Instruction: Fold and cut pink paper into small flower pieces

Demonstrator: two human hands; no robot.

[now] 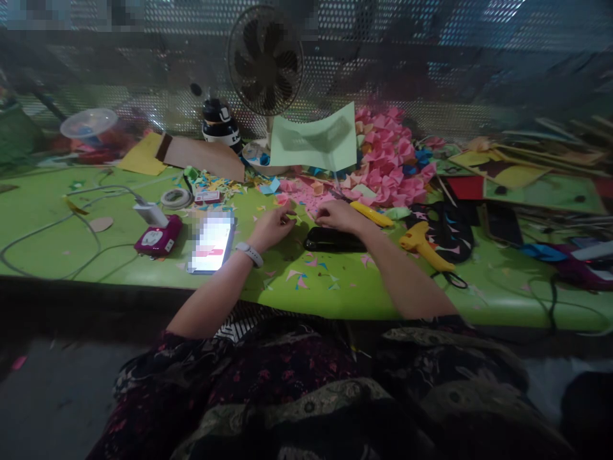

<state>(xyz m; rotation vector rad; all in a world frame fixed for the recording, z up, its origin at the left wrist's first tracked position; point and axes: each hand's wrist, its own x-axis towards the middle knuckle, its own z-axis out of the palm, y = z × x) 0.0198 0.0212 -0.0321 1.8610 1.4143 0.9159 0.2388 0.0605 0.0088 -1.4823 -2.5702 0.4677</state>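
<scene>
I reach over green surface's [354, 297] front edge. Black stapler [335, 241] lies just beside right hand [341, 217], nearer that edge. Right fingers bent down, left hand [272, 227] curled; can't tell if either grips anything. Toward back edge: bottle [220, 128], contents hidden; plastic bowl [89, 122], contents blurred.

You sit at a long green table [345, 300]. Along its far side runs a wall [354, 64] full of small holes, light showing through. Dim grey floor [57, 390] lies near left.
</scene>
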